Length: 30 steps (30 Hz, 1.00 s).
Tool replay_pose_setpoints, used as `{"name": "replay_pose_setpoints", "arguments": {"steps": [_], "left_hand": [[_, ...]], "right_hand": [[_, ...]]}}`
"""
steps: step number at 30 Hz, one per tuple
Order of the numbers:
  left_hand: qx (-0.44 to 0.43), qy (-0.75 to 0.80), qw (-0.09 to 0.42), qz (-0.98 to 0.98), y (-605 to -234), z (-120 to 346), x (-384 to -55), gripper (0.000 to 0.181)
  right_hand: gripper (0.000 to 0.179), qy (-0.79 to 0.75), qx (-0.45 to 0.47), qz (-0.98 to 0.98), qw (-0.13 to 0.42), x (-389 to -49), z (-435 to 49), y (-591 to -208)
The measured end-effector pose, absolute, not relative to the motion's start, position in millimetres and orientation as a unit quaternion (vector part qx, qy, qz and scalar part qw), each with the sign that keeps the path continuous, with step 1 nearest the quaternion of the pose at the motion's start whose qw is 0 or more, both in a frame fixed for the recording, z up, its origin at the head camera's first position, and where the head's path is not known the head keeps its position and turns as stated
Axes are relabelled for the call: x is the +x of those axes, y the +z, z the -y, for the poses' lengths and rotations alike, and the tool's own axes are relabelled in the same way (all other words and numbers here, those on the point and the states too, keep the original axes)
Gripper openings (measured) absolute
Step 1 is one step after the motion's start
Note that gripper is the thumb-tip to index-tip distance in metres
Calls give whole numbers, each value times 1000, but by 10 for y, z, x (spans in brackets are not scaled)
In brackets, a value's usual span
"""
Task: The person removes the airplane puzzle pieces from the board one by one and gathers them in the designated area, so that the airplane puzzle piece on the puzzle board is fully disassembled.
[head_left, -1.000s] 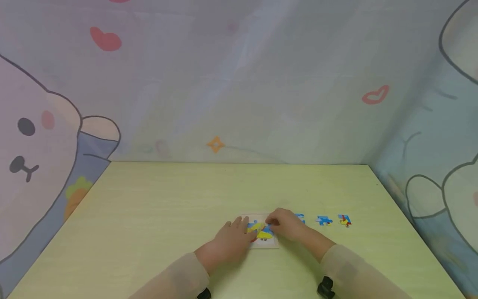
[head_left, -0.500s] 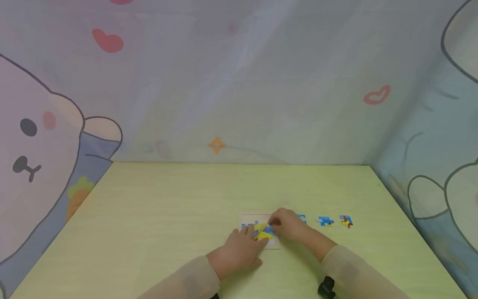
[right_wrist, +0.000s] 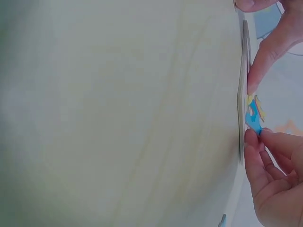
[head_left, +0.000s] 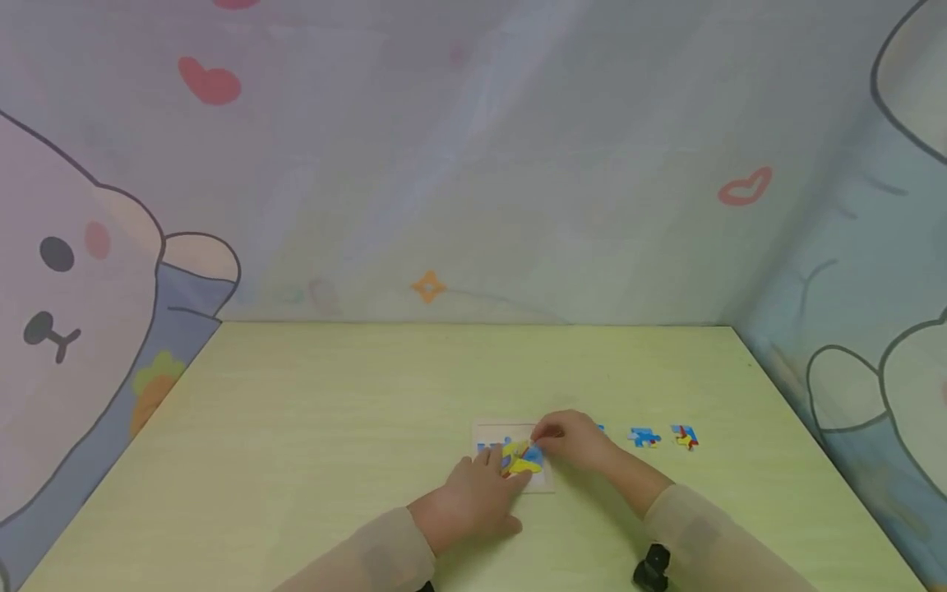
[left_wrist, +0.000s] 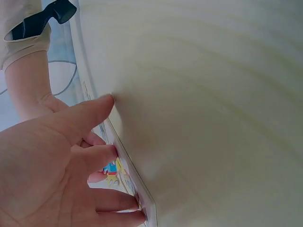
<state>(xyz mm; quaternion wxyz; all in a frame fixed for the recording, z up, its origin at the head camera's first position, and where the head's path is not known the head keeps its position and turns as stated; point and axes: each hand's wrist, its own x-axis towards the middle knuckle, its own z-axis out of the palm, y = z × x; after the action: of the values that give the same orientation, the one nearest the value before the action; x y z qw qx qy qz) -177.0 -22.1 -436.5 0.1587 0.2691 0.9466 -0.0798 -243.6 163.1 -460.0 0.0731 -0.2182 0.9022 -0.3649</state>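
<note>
My left hand (head_left: 477,497) lies low in the middle of the frame, just left of my right hand, its fingers straight and spread over the lower left of the puzzle board (head_left: 544,483). It grips nothing; the left wrist view shows my thumb stretched out and apart from the other fingers, which reach over the board's edge.

My right hand (head_left: 573,440) comes in from the right, thumb and fingertips closed in a pinch on a blue puzzle piece (right_wrist: 253,122) at the board's right side. Whether that piece sits flat in the board I cannot tell. Yellow and blue picture parts (head_left: 521,460) show between my two hands.

The board lies on the pale yellow-green counter (head_left: 333,411), a little right of centre in the lower half of the frame. Right of it, a loose blue piece (head_left: 644,437) and a blue, red and yellow piece (head_left: 685,437) lie apart from each other, with a bit of blue peeking out behind my right hand.

A printed cloth (head_left: 503,164) with hearts fills the upper frame; a cartoon animal (head_left: 89,304) is at far left.
</note>
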Motion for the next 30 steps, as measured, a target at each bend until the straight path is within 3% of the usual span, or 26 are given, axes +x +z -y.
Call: {"name": "replay_pose_setpoints", "arguments": {"steps": [13,30], "left_hand": [[274,-61,162,-946,-4342,249,-1746,71],[270,-51,158,-949,-4387,262,-1754,68]], "right_hand": [[9,-446,-178,-869,123,-2456,-1742,-4647],[16,-501,-123,-845,139,-2398,-2113,-4576]]}}
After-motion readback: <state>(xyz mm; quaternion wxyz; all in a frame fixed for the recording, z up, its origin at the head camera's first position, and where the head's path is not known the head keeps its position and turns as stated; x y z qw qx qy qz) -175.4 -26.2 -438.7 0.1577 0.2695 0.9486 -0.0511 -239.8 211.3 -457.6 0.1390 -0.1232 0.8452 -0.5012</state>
